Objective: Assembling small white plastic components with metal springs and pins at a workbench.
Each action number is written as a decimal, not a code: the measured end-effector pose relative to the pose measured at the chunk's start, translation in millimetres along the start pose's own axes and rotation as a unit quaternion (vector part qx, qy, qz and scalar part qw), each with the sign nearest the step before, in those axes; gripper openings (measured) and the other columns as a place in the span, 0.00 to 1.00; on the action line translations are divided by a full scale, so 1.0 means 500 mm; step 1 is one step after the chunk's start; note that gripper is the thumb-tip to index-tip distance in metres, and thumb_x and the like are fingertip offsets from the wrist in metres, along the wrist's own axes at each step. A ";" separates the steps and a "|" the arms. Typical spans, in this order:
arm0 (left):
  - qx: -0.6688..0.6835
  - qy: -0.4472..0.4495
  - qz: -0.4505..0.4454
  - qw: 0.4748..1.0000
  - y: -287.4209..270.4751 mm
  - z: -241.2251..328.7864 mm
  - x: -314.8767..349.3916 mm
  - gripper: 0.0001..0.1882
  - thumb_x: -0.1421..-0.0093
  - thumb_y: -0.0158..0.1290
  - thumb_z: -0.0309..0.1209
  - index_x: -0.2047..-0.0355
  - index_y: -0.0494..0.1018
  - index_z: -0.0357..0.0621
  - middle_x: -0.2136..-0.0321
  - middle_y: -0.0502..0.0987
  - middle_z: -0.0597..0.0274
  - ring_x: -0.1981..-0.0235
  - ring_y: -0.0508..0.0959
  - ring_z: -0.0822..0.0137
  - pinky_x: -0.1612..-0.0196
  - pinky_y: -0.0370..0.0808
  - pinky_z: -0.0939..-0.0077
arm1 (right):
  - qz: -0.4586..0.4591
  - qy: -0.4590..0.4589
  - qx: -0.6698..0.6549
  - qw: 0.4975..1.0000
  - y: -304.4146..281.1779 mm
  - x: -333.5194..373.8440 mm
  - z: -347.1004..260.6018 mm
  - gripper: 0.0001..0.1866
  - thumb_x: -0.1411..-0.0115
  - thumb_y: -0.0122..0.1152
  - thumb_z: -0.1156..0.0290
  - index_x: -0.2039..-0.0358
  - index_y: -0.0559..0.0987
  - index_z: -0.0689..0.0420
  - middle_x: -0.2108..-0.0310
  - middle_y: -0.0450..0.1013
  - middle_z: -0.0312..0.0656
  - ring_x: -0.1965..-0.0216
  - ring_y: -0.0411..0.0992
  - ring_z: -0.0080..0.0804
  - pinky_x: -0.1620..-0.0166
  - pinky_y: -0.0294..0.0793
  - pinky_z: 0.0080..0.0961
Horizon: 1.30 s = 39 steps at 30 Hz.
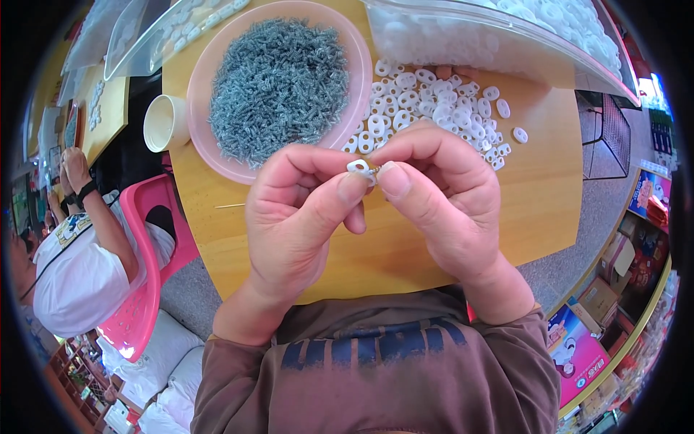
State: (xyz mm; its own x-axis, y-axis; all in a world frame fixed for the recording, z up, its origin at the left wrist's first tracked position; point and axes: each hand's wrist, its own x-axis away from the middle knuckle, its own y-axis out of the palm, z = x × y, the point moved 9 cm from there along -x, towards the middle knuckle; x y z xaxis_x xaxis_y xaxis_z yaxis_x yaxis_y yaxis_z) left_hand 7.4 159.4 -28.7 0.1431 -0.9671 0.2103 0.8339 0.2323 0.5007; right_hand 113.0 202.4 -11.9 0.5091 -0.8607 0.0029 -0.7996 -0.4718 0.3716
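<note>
Above the table's near half, my two hands meet fingertip to fingertip. My left hand (303, 210) pinches a small white oval plastic piece (357, 166) with a hole in it. Against its right side, my right hand (441, 195) grips a tiny metal spring (374, 171) between thumb and forefinger, mostly covered by the fingertips. Just beyond my hands, many loose white oval pieces (405, 101) are scattered on the wooden table (535, 195). A round pink tray (202, 137) heaped with small grey metal springs (278, 87) stands to their left.
A cream cup (165, 124) stands left of the tray, with a thin stick (230, 206) nearer me. A clear bin (499, 40) of white pieces fills the far right. Another person (87, 260) sits at left on a pink chair (141, 267). Boxes (578, 347) line the right.
</note>
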 end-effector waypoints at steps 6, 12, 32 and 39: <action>-0.034 0.017 -0.002 0.999 -0.005 -0.003 0.001 0.06 0.46 0.50 0.22 0.68 0.66 0.35 0.72 0.73 0.59 0.79 0.71 0.77 0.76 0.68 0.88 | 0.009 -0.005 0.066 0.998 0.000 0.000 0.010 0.03 0.45 0.51 0.77 0.71 0.71 0.64 0.73 0.68 0.36 0.72 0.63 0.16 0.69 0.63 0.12; -0.008 0.021 0.001 1.000 -0.006 -0.008 -0.006 0.06 0.46 0.50 0.22 0.68 0.67 0.35 0.73 0.73 0.59 0.79 0.70 0.77 0.76 0.68 0.88 | 0.008 0.012 0.041 0.999 -0.003 -0.005 0.012 0.06 0.45 0.52 0.74 0.68 0.72 0.64 0.73 0.69 0.35 0.69 0.65 0.16 0.66 0.64 0.12; 0.028 -0.004 0.014 0.999 -0.017 -0.016 -0.011 0.07 0.48 0.50 0.22 0.68 0.67 0.36 0.75 0.73 0.57 0.81 0.69 0.75 0.76 0.66 0.86 | 0.030 -0.143 0.624 0.767 -0.073 0.082 -0.039 0.17 0.61 0.62 0.80 0.67 0.74 0.59 0.72 0.69 0.43 0.71 0.68 0.37 0.67 0.67 0.28; 0.020 -0.011 0.011 1.000 -0.009 -0.018 -0.008 0.07 0.48 0.50 0.22 0.68 0.67 0.36 0.75 0.73 0.58 0.82 0.69 0.76 0.77 0.65 0.87 | 0.012 -0.113 0.623 0.774 -0.067 0.073 -0.025 0.19 0.61 0.62 0.78 0.64 0.74 0.59 0.71 0.67 0.41 0.68 0.66 0.38 0.65 0.65 0.30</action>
State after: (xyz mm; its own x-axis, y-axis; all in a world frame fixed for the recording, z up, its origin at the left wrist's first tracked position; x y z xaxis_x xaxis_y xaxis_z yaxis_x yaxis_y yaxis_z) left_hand 7.8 161.4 -39.5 0.1498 -0.9592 0.2399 0.8088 0.2585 0.5283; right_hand 162.5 189.3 -12.9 0.5331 -0.8174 -0.2183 -0.5664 -0.1532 -0.8097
